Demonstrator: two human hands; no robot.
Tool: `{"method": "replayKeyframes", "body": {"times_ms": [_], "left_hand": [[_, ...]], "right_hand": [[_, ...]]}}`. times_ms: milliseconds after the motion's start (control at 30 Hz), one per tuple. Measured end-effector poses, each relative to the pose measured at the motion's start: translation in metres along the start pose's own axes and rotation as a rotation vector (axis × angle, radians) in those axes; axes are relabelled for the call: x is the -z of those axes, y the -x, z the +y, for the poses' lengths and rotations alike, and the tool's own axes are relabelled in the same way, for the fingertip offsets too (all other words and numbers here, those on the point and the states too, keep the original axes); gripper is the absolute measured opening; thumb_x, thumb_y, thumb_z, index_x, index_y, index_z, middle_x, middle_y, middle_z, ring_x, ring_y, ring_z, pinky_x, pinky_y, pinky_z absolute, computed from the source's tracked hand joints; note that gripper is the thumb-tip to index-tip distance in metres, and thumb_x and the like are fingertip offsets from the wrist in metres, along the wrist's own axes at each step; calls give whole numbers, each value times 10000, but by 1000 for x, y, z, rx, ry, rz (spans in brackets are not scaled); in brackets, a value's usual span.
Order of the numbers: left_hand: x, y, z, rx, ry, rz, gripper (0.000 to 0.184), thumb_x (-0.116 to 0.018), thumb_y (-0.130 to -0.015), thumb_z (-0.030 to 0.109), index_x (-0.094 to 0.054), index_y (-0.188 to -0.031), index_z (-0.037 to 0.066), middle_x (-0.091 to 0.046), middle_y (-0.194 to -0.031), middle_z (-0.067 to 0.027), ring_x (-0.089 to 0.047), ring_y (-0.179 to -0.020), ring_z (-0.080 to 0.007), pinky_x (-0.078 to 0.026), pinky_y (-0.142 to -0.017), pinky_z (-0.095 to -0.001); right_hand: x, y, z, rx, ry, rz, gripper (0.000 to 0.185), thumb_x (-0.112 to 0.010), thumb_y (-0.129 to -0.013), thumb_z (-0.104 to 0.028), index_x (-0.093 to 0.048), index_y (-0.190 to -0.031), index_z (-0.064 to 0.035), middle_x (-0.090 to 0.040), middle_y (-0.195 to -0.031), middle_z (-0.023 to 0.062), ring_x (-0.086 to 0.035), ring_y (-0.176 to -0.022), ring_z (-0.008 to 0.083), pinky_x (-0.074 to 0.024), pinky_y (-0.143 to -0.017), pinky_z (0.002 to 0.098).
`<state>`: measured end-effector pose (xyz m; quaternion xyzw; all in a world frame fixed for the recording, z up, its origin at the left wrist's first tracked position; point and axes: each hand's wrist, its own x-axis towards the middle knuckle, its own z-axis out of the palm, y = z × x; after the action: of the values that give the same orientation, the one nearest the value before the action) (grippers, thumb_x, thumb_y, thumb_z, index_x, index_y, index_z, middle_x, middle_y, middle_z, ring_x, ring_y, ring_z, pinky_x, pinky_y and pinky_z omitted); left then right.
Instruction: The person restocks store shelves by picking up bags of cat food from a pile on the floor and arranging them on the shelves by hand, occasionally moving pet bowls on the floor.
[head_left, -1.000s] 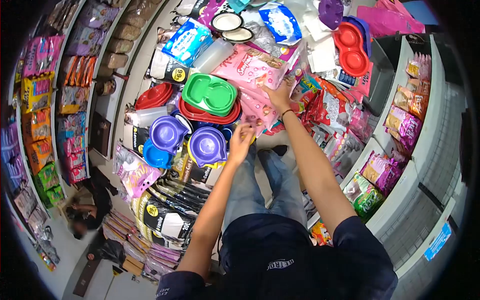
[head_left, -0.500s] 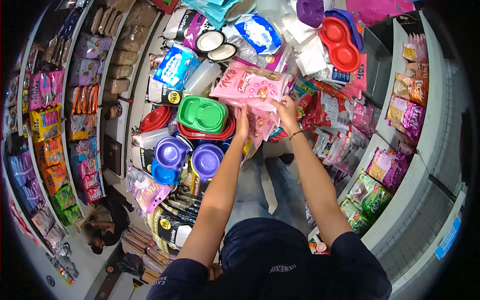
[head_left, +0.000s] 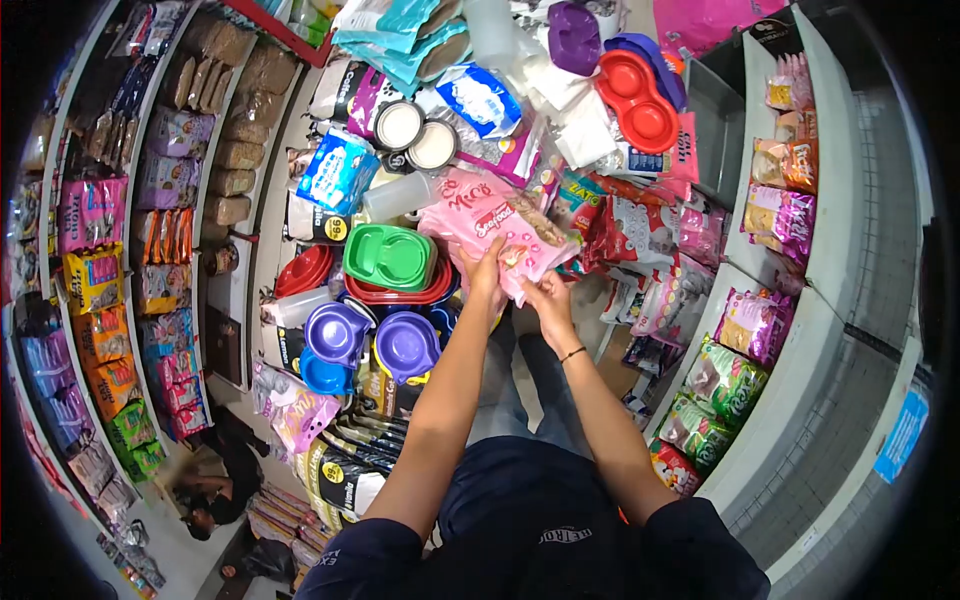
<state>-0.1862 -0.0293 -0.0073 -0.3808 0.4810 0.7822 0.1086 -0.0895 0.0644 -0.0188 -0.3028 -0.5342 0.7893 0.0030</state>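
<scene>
Both hands hold a pink printed bag marked "Seafood", out in front of my body. Along its near left edge, my left hand is closed, thumb over the front. My right hand pinches the near right corner. More pink film shows between the hands; whether it is a second bag I cannot tell. Left of the bag is a stack of bowls topped by a green double bowl, with a clear plastic container above it. Two purple bowls lie nearer my left forearm.
Red and pink packets are piled on the right. A red double bowl, white-lidded cans and blue-white packs lie farther off. Stocked shelves line the left; a shelf with colourful bags stands right. A person is at lower left.
The pink bag has turned and tilted, its near right corner now lower. My right hand has come down and closer to my left hand. The view has shifted slightly.
</scene>
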Motion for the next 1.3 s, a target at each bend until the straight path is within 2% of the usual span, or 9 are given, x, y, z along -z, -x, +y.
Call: {"method": "replayKeyframes", "body": {"times_ms": [100, 200, 333, 367, 400, 433, 633, 900, 1300], "left_hand": [[26, -9, -17, 11, 64, -222, 664, -804, -824, 31, -442, -1380, 69, -619, -1239, -114, -637, -1129, -263, -581, -894, -377], [44, 11, -17, 76, 3, -303, 594, -772, -845, 4, -481, -1358, 70, -651, -1195, -100, -671, -1071, -248, -596, -862, -368], [44, 97, 21, 242, -124, -444, 569, -697, -901, 4, -463, -1417, 62, -640, -1260, -109, -667, -1083, -240, -579, -912, -356], [38, 119, 34, 298, -104, -524, 863, -685, -861, -63, -207, -1557, 117, -604, -1242, -183, -686, -1016, -319, -634, -767, -426], [71, 80, -10, 345, -213, -652, 593, -658, -897, -27, -413, -1434, 33, -638, -1227, -158, -677, -1046, -255, -631, -725, -375], [37, 146, 36, 332, -206, -646, 620, -641, -883, -46, -383, -1442, 31, -638, -1188, -169, -688, -1011, -265, -638, -645, -377], [-49, 226, 68, 375, -382, -1240, 783, -773, -742, -83, -419, -1435, 5, -653, -1203, -119, -660, -1098, -248, -595, -898, -405], [-150, 323, 95, 147, -592, -1892, 838, -864, -720, 25, -424, -1432, -6, -626, -1271, -106, -639, -1110, -217, -509, -984, -353], [-194, 412, 125, -93, -249, -1800, 623, -902, -739, 139, -600, -1264, -7, -692, -1141, -68, -657, -1047, -176, -513, -957, -333]], "right_hand": [[18, 34, -34, -279, 76, 86, 232, -709, -976, -284, -591, -957, -85, -643, -840, -19, -581, -724, 50, -460, -640, 226], [61, 66, -52, -164, 330, 287, 388, -630, -1000, -451, -612, -1048, -66, -673, -909, 18, -663, -813, 96, -528, -696, 260], [138, 99, -53, -64, 302, 260, 412, -637, -999, -448, -621, -1186, -82, -683, -1037, 16, -666, -894, 105, -543, -782, 274], [145, 109, -72, -92, 245, 221, 438, -633, -1000, -451, -622, -1240, -84, -679, -1075, 8, -660, -907, 103, -542, -802, 274], [154, 123, -91, -97, 127, 184, 453, -637, -1001, -440, -618, -1274, -80, -676, -1093, 4, -655, -909, 100, -541, -808, 276], [143, 145, -131, -97, 10, 137, 469, -641, -1001, -429, -614, -1309, -76, -673, -1111, -1, -649, -911, 97, -540, -815, 279], [150, 218, -263, 344, -116, 277, 424, -663, -996, -333, -618, -1300, -41, -674, -1153, 9, -645, -934, 98, -526, -836, 269], [119, 354, -382, 779, 85, 634, 299, -703, -962, -199, -665, -1177, 7, -704, -1048, 40, -642, -933, 97, -521, -833, 263], [77, 413, -417, 1048, 296, 810, 290, -767, -907, -131, -683, -1126, 40, -717, -1014, 53, -651, -922, 102, -523, -829, 265]]}}
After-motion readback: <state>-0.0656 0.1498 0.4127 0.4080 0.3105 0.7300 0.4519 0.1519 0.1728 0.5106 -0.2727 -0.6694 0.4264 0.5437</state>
